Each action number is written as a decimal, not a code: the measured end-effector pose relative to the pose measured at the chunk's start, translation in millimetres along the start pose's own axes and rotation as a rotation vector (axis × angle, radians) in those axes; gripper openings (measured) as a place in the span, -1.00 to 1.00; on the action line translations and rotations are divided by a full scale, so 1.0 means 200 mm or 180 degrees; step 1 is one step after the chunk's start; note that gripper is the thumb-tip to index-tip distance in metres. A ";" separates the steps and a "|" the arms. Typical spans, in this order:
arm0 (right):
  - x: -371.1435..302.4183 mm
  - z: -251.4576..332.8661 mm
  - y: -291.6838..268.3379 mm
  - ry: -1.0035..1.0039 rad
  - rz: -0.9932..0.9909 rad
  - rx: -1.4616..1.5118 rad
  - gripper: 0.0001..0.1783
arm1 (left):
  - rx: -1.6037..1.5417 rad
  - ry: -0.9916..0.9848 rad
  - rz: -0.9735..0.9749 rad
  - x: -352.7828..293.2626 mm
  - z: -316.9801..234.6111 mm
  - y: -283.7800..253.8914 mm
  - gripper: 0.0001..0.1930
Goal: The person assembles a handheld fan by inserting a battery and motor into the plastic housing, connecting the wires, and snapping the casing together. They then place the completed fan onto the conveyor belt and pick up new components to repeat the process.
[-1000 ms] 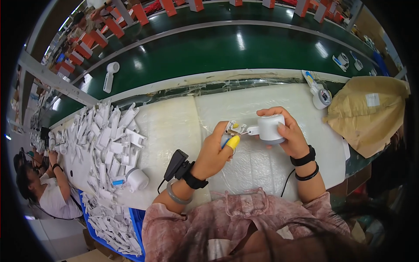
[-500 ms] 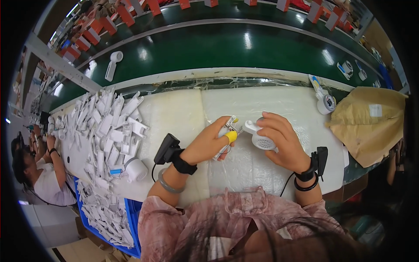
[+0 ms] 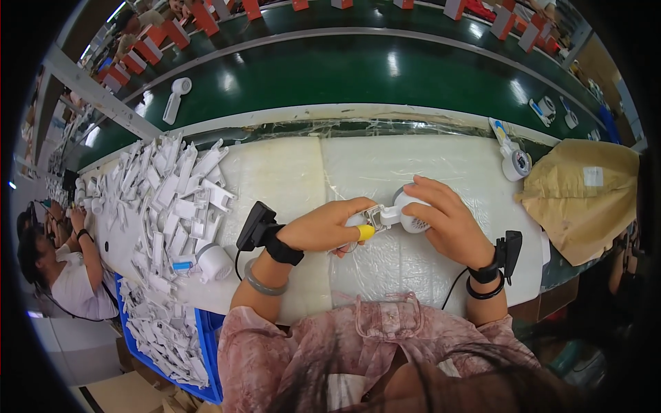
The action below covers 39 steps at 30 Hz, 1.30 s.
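From here, bright light glares white on the green conveyor belt (image 3: 310,74) and glints off the plastic film (image 3: 385,268), straight lines bowing toward black corners.

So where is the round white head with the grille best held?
By the outer curve of the round white head, probably from the right, like the right hand: its roundness suits wrapping, and its narrow neck points left toward the left hand.
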State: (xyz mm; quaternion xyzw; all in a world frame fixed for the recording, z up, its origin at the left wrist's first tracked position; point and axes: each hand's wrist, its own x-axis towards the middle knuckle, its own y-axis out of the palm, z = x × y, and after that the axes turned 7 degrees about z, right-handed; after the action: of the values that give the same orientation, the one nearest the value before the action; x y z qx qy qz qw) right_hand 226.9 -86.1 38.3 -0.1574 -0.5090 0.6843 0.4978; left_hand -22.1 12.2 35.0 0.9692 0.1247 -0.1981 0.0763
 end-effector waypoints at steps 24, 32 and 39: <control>-0.06 -0.01 -0.04 0.0238 0.0605 0.0957 -0.32 | -0.0091 -0.0166 0.0289 0.07 -0.01 0.10 -0.74; -0.04 0.03 0.00 0.0111 0.0308 0.0472 -0.34 | -0.0389 0.0351 0.0042 0.13 0.07 0.17 -0.65; -0.02 0.07 0.03 0.0003 -0.0044 0.0318 -0.35 | -0.0942 0.0409 0.0106 0.17 0.08 0.18 -0.44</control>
State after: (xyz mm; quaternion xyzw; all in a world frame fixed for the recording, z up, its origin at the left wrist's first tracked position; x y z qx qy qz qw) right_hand 215.4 -96.0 37.7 -0.1293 -0.4750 0.7054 0.5100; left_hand 12.7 -18.5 9.9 0.9600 0.1411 -0.1140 0.2135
